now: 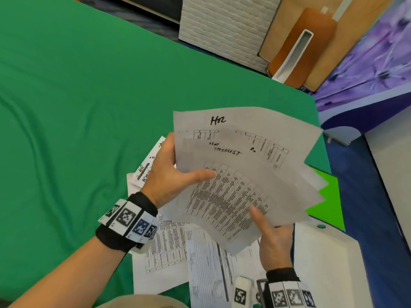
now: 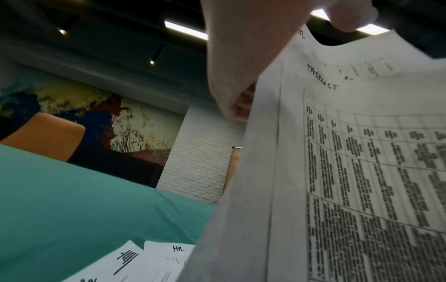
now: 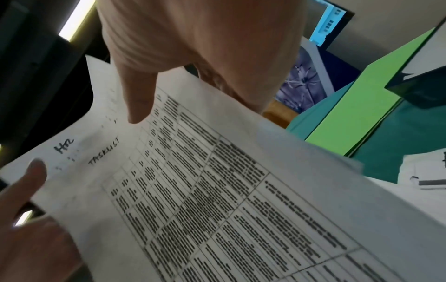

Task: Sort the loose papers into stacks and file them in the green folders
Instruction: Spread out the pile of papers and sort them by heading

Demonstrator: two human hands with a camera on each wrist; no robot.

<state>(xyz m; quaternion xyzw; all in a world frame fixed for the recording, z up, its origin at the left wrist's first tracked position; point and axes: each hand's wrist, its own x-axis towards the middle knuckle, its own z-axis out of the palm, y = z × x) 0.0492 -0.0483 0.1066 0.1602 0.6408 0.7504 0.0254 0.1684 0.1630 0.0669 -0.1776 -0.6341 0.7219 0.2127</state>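
A fanned bundle of printed sheets (image 1: 242, 174) is held up over the table; the front sheet reads "TASKLIST" and one behind reads "HR". My left hand (image 1: 175, 174) grips the bundle's left edge, thumb on the front. My right hand (image 1: 271, 236) pinches the bundle's lower edge, thumb on the table print (image 3: 217, 190). The same sheet fills the left wrist view (image 2: 350, 171). More loose papers (image 1: 178, 252) lie on the green cloth under the hands. Bright green folders (image 1: 327, 201) lie at the right, partly hidden by the bundle, and show as a stack (image 3: 362, 106).
The table wears a green cloth (image 1: 77, 118). A white sheet or board (image 1: 329, 258) lies at the near right table edge. Beyond the far edge stand an orange chair (image 1: 304, 41) and a white brick-pattern panel (image 1: 224, 25). Blue floor (image 1: 360, 196) lies at the right.
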